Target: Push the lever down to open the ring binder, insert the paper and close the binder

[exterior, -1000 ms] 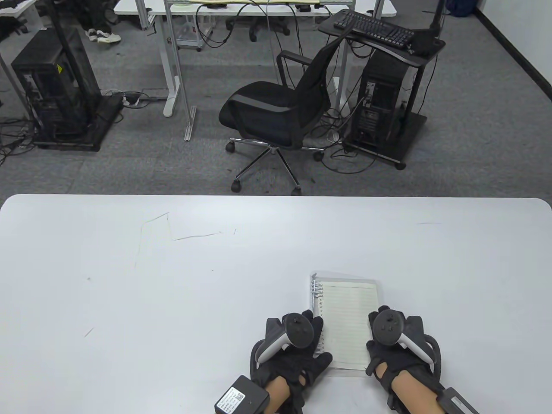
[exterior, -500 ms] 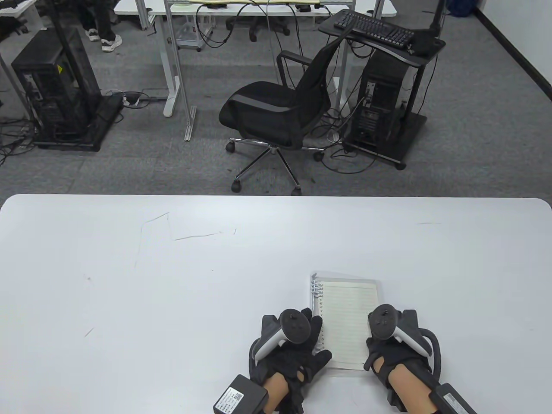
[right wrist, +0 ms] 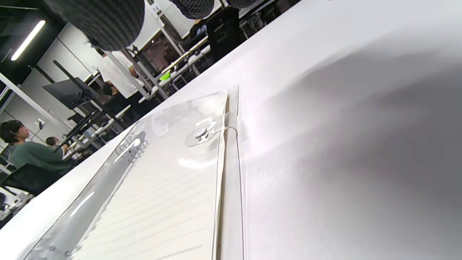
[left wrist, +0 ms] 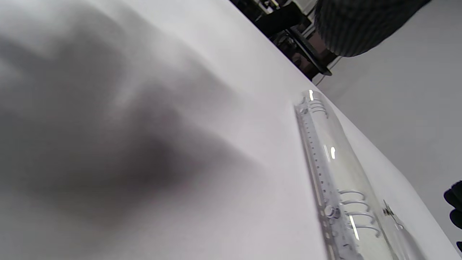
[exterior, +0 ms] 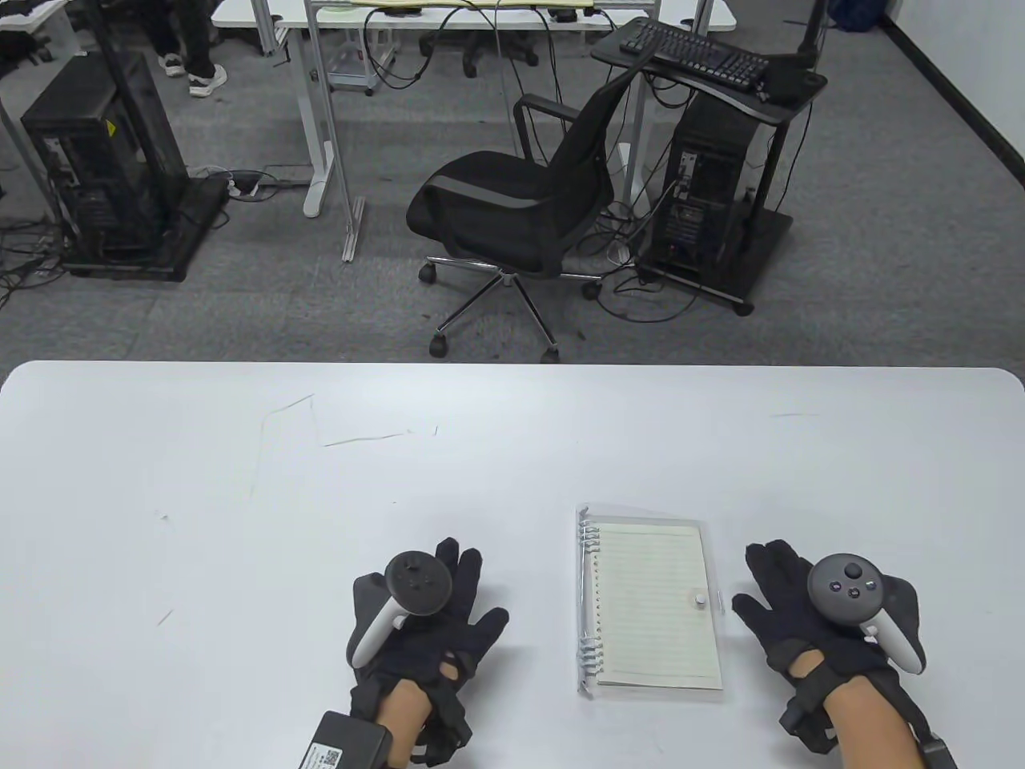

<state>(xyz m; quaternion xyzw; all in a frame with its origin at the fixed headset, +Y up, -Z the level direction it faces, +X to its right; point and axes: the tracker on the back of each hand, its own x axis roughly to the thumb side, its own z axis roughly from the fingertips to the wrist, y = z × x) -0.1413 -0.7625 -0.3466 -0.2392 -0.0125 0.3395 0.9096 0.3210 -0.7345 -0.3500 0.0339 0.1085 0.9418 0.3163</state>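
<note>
A small ring binder (exterior: pixel 649 605) with a clear plastic cover lies closed on the white table (exterior: pixel 240 497), lined paper showing through. Its white rings (exterior: pixel 588 533) run along its left edge, and a snap button (exterior: pixel 701 599) sits near its right edge. My left hand (exterior: pixel 436 609) lies flat on the table to the left of the binder, fingers spread, holding nothing. My right hand (exterior: pixel 789 593) rests flat to the right of it, apart from it. The left wrist view shows the binder's ring spine (left wrist: pixel 330 173). The right wrist view shows the cover (right wrist: pixel 162 187) and its snap (right wrist: pixel 200 131).
Beyond the table's far edge stand a black office chair (exterior: pixel 512 208), computer towers on carts (exterior: pixel 705 200) and desks. A person sits in the background of the right wrist view (right wrist: pixel 21 148).
Both hands have left the binder and moved outward, the left one to the left, the right one to the right. The binder's lower part and its snap button are now uncovered.
</note>
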